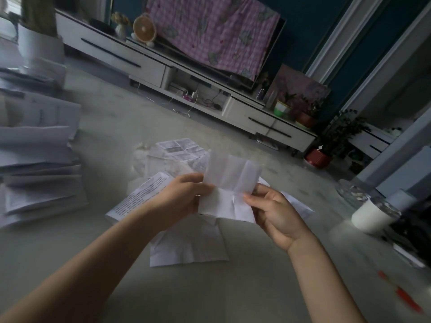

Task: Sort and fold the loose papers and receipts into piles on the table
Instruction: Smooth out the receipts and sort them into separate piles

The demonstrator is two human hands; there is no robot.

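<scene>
Creased paper (229, 185) pinched between left hand (184, 194) and right hand (275, 210).

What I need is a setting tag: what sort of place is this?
Probably a home living room: a long low white cabinet along the wall, potted plants at its end, a pink cloth draped above.
</scene>
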